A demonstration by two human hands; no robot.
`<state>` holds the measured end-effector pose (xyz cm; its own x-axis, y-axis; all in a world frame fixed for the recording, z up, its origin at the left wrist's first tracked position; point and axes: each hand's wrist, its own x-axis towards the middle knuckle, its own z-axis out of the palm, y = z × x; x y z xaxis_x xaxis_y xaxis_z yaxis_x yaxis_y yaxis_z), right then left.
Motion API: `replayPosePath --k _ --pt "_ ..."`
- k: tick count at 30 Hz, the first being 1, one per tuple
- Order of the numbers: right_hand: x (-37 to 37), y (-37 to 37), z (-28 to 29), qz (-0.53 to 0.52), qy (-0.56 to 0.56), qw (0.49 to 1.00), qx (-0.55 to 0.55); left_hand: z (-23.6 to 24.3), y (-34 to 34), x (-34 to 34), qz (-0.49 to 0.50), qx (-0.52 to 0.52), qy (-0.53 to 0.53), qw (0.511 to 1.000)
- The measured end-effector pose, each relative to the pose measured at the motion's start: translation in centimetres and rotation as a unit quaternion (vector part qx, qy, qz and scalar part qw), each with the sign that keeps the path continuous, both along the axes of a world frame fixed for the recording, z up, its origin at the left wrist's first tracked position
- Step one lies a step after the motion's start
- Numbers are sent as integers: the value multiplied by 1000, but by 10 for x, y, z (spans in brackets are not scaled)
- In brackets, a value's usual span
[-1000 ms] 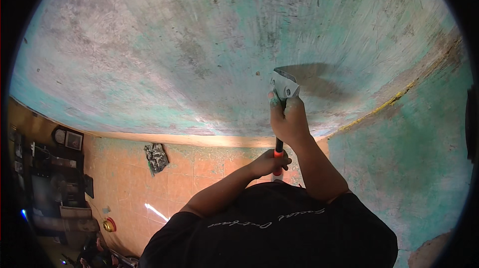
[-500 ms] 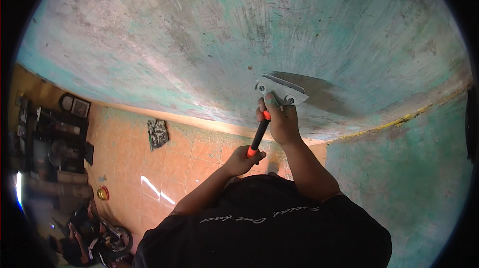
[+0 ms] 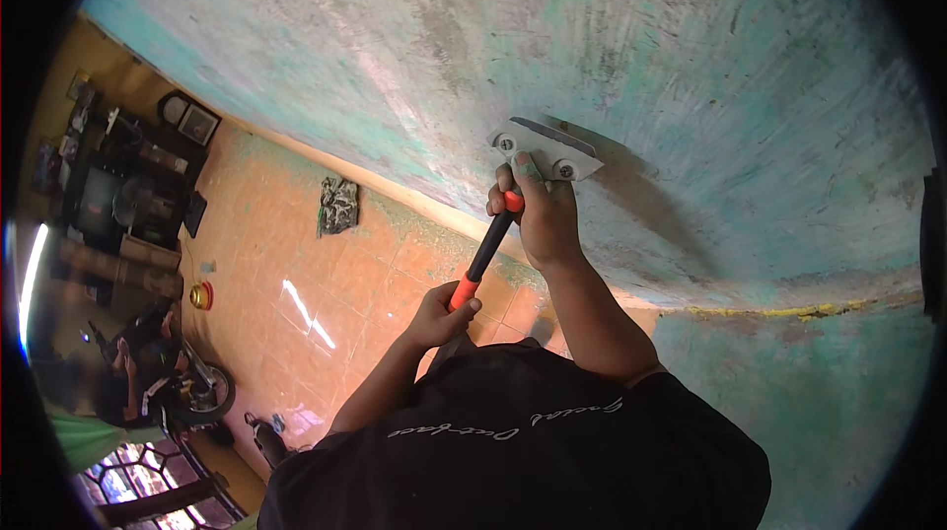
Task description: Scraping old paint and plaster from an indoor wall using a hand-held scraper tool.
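Observation:
Both my hands are closed on a long-handled scraper point(image 3: 485, 252) with a black and orange handle and a wide grey metal head. My left hand point(image 3: 442, 317) wraps the orange lower end of the handle. Up by the head, my right hand point(image 3: 545, 219) grips the top of the handle, its thumb lying against the metal. The scraper's blade edge points up at the wall point(image 3: 414, 47), whose pale green and grey paint is worn and streaked. A dark shadow of the tool falls on the wall; whether the blade touches it I cannot tell.
Orange floor tiles point(image 3: 370, 269) carry scattered paint flakes along the wall's foot. A crumpled camouflage cloth point(image 3: 338, 206) lies there. To the left are a motorcycle point(image 3: 202, 387), a small gold and red round object point(image 3: 201, 295) and dark shelving. A green wall point(image 3: 789, 382) adjoins at right.
My hands and the scraper have shifted slightly up and left in view. The view has turned, bringing a window and more of the room in at lower left. Both hands keep their hold.

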<state>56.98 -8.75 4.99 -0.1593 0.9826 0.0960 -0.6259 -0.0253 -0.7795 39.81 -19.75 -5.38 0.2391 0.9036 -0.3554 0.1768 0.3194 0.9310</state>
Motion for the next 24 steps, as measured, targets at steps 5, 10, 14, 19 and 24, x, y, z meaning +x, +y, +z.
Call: replayPosePath --k 5,10,14,19,24 --pt "-8 8 3 13 -38 998 40 -10 -7 -1 65 8 -135 989" --pt "-14 14 14 40 -29 996 70 2 -3 7 74 23 -193 978" --pt "-21 18 20 20 20 998 53 18 2 3 74 17 -190 979" --pt "-21 22 30 9 33 999 37 26 5 -5 44 45 -142 988" --pt "-20 23 45 -29 6 1000 4 34 6 -1 34 53 -152 986"
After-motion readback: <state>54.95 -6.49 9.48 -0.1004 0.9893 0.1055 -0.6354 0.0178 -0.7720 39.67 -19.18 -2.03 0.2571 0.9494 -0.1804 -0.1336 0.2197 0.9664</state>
